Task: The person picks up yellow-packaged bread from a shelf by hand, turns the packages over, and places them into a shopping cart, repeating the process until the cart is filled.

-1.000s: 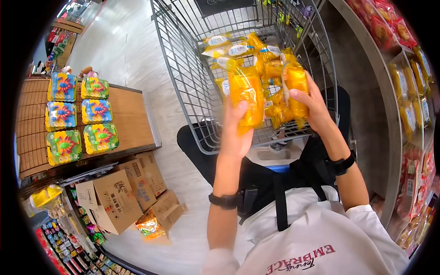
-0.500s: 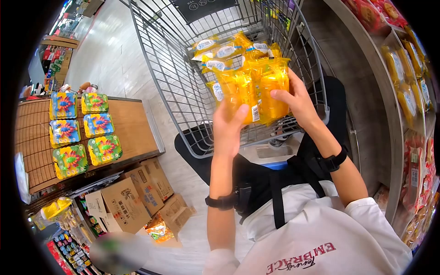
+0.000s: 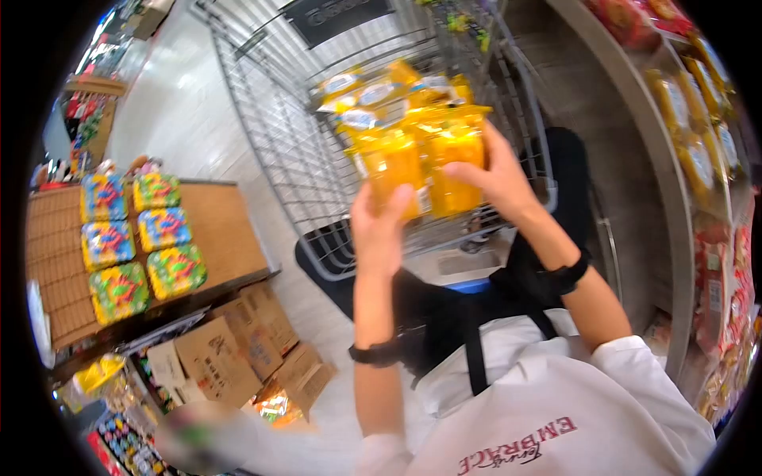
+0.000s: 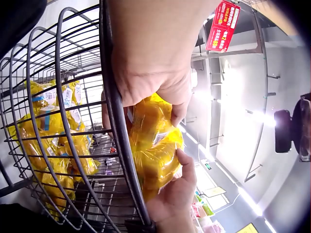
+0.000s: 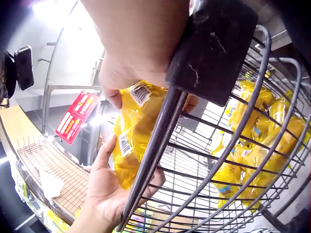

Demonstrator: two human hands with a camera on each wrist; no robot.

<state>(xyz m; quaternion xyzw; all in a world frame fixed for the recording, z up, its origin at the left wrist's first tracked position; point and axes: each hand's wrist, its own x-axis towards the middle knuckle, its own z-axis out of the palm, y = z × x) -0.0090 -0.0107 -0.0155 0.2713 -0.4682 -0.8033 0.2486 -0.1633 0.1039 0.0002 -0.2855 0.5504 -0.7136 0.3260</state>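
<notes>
My left hand [image 3: 379, 230] grips a shiny yellow plastic-wrapped packet [image 3: 390, 163], thumb lying across its near face. Close beside it, my right hand [image 3: 502, 178] holds a second yellow packet [image 3: 456, 147], with the thumb on its front and fingers behind. The two packets stand side by side over the near end of a wire shopping cart [image 3: 262, 147]. White barcode labels [image 5: 125, 143] show on them in the right wrist view. Further in, the cart holds a heap of similar yellow packets [image 3: 373, 94] with white oval labels.
At the left stands a wooden display table [image 3: 226, 226] with several colourful toy packs [image 3: 119, 293]. Cardboard boxes [image 3: 214, 357] sit on the floor below it. Along the right runs a shelf [image 3: 667, 170] stocked with red and yellow packets. A cart rim [image 4: 116, 116] runs close beside the hands.
Both packets were apart a second ago. They came together side by side by half a second ago and remain so. The head view has shifted, and the hands now appear slightly further left.
</notes>
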